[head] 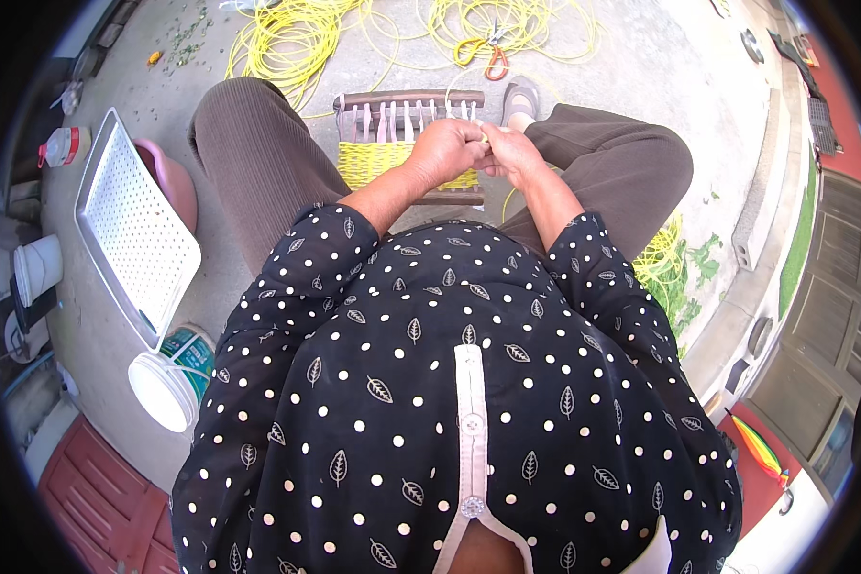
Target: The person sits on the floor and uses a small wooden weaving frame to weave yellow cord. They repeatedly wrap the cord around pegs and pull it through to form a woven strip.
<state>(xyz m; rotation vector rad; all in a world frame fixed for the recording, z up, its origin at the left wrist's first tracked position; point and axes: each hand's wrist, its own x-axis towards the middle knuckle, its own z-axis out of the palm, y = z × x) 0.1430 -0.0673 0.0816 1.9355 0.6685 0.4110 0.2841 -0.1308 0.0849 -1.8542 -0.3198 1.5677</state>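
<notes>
Between my knees lies a small wooden frame (410,97) with pale strips strung across it and a yellow cord weave (373,163) filling its nearer part. My left hand (448,149) and my right hand (511,152) meet above the frame's right side, fingers pinched together on thin yellow cord. How the cord runs inside the fingers is hidden. A loop of it rises past the frame's far right corner. Beyond the frame, scissors (496,63) with orange and yellow handles rest beside a loose coil of yellow cord (545,36).
Another large cord coil (287,43) lies on the concrete at the far left. To the left stand a perforated metal tray (140,222), a pink basin (176,186) and a white-lidded bucket (163,391). More yellow cord (660,251) lies over green leaves at the right.
</notes>
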